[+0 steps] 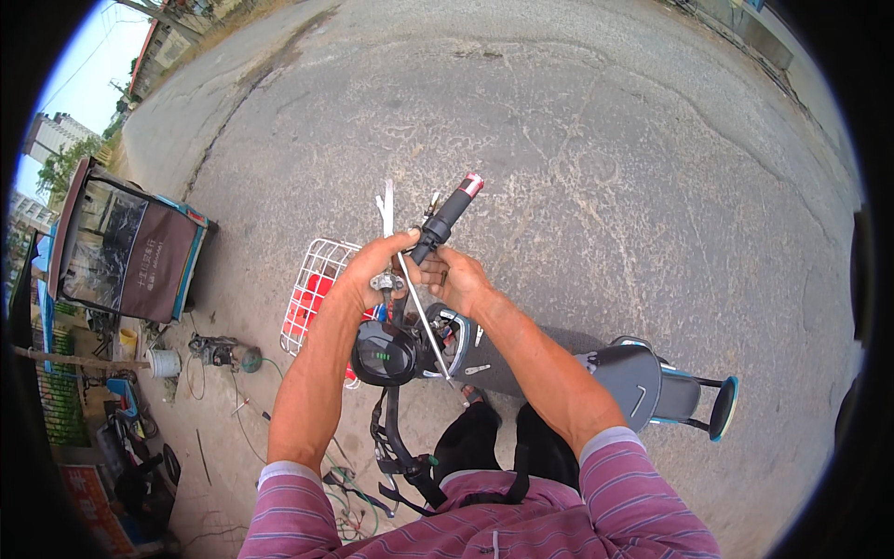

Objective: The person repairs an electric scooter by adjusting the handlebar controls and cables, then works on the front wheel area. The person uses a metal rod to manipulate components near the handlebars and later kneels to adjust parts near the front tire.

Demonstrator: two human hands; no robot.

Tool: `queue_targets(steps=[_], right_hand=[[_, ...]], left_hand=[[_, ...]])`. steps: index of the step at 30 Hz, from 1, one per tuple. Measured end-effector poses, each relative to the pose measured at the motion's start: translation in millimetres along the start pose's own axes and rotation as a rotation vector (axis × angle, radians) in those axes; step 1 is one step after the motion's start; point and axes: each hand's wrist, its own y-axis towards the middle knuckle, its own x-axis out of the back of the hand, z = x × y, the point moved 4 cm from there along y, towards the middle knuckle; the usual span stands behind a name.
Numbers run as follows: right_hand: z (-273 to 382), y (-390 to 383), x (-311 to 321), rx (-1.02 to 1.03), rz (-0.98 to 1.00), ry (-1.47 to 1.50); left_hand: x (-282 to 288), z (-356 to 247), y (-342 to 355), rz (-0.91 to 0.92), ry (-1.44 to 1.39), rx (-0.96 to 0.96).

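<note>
Cracked grey road (559,130) spreads to the far side, with a covered cart (154,252) at the left; nearer, a scooter (626,377) stands with its black handle (449,214) pointing far and right; the left hand (382,256) and right hand (461,279) meet at the handle's inner end; the curled fingers overlap, so I cannot tell how far closed either grip is or what it has hold of; an uneven push could swing the handle, and a slip could drag the thin pale rod (428,324) across the dark display (382,359).
</note>
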Motion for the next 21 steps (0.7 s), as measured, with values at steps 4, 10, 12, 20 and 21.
queue_targets(steps=[4,10,12,20,21], right_hand=[[-0.7,6.1,7.6,0.147,-0.028,-0.04],[4.9,-5.4,-6.9,0.026,0.008,0.046],[-0.1,-0.4,-0.5,0.012,0.005,0.0],[2.3,0.1,-0.6,0.099,-0.035,-0.01],[4.9,-4.0,-5.7,0.068,-0.032,0.004]], left_hand=[[-1.4,-1.3,-1.0,0.024,-0.002,-0.015],[3.1,2.5,1.4,0.004,0.0,-0.016],[1.4,1.5,1.8,-0.002,0.011,-0.007],[-5.4,-0.9,-2.1,-0.083,-0.054,-0.038],[-4.0,-0.7,-1.8,-0.073,-0.053,-0.044]])
